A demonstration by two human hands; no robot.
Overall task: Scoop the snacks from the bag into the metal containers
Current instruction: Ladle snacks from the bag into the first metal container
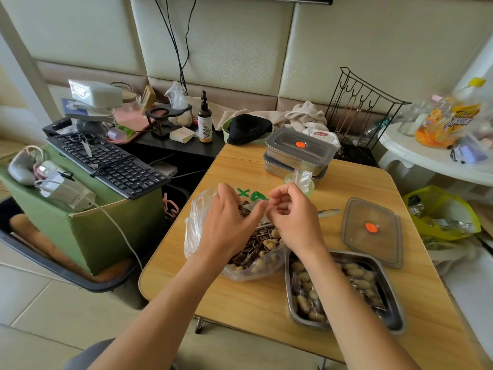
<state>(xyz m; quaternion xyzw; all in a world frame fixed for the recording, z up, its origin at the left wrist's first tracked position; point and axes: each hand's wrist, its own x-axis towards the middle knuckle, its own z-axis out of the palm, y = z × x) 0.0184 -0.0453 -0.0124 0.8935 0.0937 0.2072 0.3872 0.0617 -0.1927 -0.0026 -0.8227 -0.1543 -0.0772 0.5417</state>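
**Clearances and Obstructions: Wooden Table**

- Table (240,303): bare wood along my near edge and near-left corner; also a bare strip behind the bag, far left.
- Bag (240,252): centre-left. My left hand (229,222) and right hand (293,217) crowd its mouth.
- Open container (386,289): just beside the bag's right side, and my right forearm crosses over it.
- Lid (372,231): flat, behind the container, fills the right side.
- Spoon (329,212): between lid and right hand.
- Small cup (289,181), stacked closed containers (298,156): block the far right.
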